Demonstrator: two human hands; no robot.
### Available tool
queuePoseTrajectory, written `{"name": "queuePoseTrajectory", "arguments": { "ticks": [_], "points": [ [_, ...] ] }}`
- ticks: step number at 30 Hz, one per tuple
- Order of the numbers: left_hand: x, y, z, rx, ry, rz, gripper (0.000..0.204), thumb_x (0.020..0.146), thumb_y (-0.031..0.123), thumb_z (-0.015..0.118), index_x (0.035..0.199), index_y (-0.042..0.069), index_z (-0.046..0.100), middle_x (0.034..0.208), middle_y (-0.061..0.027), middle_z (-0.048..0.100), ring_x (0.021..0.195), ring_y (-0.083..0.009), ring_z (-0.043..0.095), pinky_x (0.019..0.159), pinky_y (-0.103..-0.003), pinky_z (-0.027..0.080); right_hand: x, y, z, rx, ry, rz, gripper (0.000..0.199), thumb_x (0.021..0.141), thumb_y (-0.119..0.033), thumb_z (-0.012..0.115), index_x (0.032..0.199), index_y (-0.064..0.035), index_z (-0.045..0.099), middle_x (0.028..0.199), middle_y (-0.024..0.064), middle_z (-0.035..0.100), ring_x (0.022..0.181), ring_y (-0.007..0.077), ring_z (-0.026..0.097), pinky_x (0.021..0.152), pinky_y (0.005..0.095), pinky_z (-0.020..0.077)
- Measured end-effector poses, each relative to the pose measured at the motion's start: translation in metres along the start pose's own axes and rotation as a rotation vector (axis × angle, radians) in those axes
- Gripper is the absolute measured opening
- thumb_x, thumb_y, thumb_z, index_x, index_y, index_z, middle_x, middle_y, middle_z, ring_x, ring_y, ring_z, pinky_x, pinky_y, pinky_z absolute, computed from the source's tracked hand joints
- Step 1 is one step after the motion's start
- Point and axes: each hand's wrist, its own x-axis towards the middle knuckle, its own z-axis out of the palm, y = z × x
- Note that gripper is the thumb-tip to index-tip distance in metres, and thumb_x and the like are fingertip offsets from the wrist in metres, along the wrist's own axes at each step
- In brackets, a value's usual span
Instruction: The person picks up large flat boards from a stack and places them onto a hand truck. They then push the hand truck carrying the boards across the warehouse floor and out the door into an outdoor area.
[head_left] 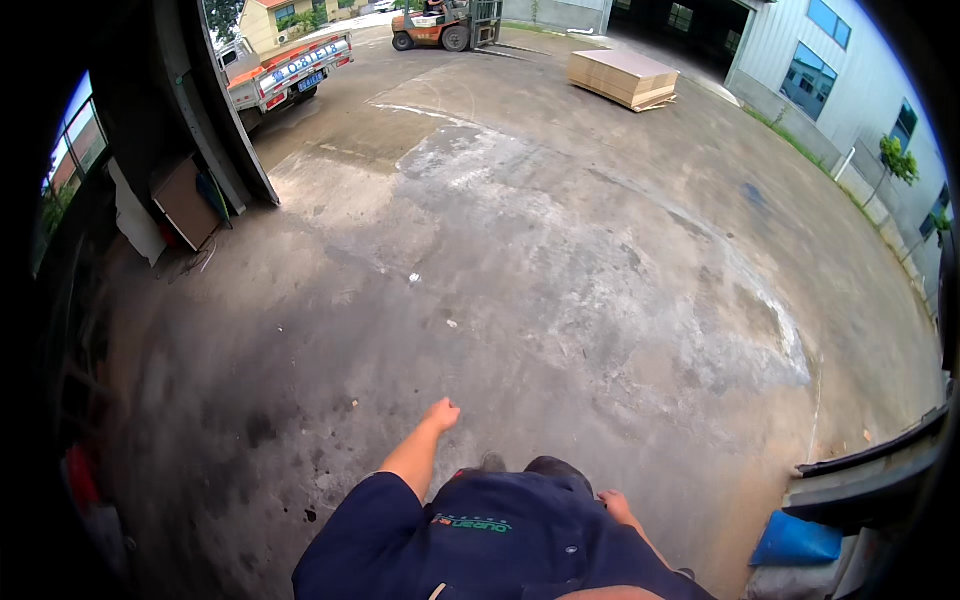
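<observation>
My left hand (442, 413) is stretched out in front of me over the concrete floor (520, 270), its fingers curled into a loose fist. Nothing shows in it, and it touches nothing. My right hand (613, 502) hangs low beside my dark blue shirt (510, 530). Only a small part of it is visible, with the fingers too small and partly hidden to read. No object is seen at either hand.
Ahead on the yard stand a stack of boards (625, 80), an orange forklift (440, 28) and a flatbed truck (300, 72). Panels (188, 205) lean by the doorway at left. A blue bag (797, 541) lies near right, beside a door edge (880, 450).
</observation>
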Motion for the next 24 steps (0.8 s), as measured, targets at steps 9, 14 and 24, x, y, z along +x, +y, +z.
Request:
{"name": "queuePoseTrajectory", "arguments": {
  "ticks": [9,14,24],
  "points": [
    [0.171,0.367,-0.170,-0.682,-0.170,0.689,0.023,0.085,0.022,0.051,0.098,0.003,0.055,0.085,-0.0028,0.058,0.076,-0.0109,0.053,0.069,-0.026,0.044,0.279,-0.018,0.012,-0.708,0.035,-0.224,0.026,0.079,-0.014,0.049,0.096,0.0024,0.060,0.096,0.0145,0.063,0.073,0.0243,0.062,0.063,0.0305,0.0481],
    [0.271,0.176,-0.110,-0.018,-0.045,0.041,0.037,0.078,0.034,0.050,0.101,0.006,0.058,0.103,-0.0162,0.060,0.096,-0.0292,0.057,0.082,-0.037,0.043,0.339,-0.212,0.020,-0.385,-0.065,-0.037,0.024,0.080,-0.015,0.049,0.098,-0.0004,0.058,0.087,0.0144,0.062,0.066,0.0249,0.060,0.054,0.0332,0.0479],
    [0.226,0.001,-0.123,-0.302,-0.409,-0.842,0.034,0.079,0.029,0.051,0.090,-0.002,0.061,0.088,-0.0174,0.062,0.068,-0.0270,0.061,0.063,-0.039,0.046,0.499,-0.543,0.012,0.006,-0.041,0.017,0.020,0.082,-0.016,0.048,0.095,-0.0017,0.052,0.075,0.0110,0.057,0.057,0.0183,0.055,0.047,0.0318,0.0464]
  ]
}}
